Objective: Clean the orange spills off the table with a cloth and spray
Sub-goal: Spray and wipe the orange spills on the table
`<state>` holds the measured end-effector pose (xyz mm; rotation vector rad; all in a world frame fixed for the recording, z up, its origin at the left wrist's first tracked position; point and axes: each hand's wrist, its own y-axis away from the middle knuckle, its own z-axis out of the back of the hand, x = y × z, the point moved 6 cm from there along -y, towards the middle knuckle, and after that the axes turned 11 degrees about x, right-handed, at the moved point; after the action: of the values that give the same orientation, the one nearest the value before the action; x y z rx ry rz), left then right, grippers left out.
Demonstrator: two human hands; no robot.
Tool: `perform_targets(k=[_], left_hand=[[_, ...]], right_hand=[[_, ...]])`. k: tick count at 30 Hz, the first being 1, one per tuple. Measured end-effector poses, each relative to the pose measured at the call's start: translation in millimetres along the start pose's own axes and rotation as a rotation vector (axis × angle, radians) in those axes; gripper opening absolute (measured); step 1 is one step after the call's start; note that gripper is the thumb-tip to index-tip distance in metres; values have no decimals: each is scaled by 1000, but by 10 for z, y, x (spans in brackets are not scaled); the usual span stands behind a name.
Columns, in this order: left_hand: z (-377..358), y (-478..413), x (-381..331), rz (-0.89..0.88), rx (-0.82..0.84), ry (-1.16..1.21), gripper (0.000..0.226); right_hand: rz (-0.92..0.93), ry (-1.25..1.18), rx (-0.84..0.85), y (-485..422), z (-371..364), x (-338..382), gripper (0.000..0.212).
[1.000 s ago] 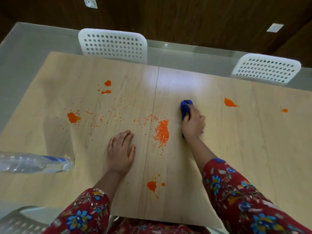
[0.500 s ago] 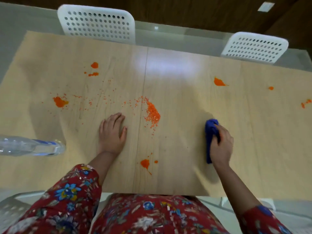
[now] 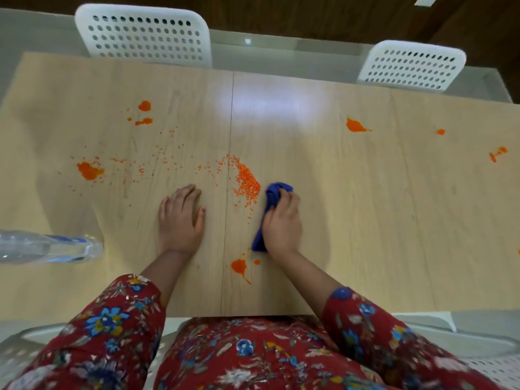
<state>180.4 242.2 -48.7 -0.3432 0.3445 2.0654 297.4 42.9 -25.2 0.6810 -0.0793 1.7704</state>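
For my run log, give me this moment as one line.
step: wipe | right hand: grips cloth beside orange pile | left hand: flat on table | bottle: left edge | spills: several uncleaned

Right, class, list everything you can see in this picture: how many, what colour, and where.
light wooden table: one, pale beige, fills the view.
white perforated plastic chairs: two, white, at the table's far side.
clear plastic bottle: one, clear with a blue band, lying at the table's left edge.
orange wet blots: at least seven, orange, scattered left, right and near the front edge.
pile of orange grains: one, orange, centre, just left of the cloth, with loose grains trailing left.
crumpled blue cloth: one, blue, centre, under the right hand.
left hand: flat on the table, fingers straight.
right hand: grips the cloth.
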Motion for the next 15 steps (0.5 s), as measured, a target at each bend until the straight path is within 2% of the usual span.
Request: perform_targets(k=[4,7,8,12,15], left_hand=[[1,9,-5,7,2,19,44],[5,5,-4,3,3,25,43],[9,7,-3,0,4,22,43],[2,10,-2,3,11,21,40],[8,9,4,1,-3,33,40]], right_hand=[[280,-163,62,-210,121,383,42],[578,49,-39,-156,471,209,41],[664,135,-17,-99,519,77,39],[997,475,354,297,337,-518,39],[1034,572,400,304,201,-550,43]])
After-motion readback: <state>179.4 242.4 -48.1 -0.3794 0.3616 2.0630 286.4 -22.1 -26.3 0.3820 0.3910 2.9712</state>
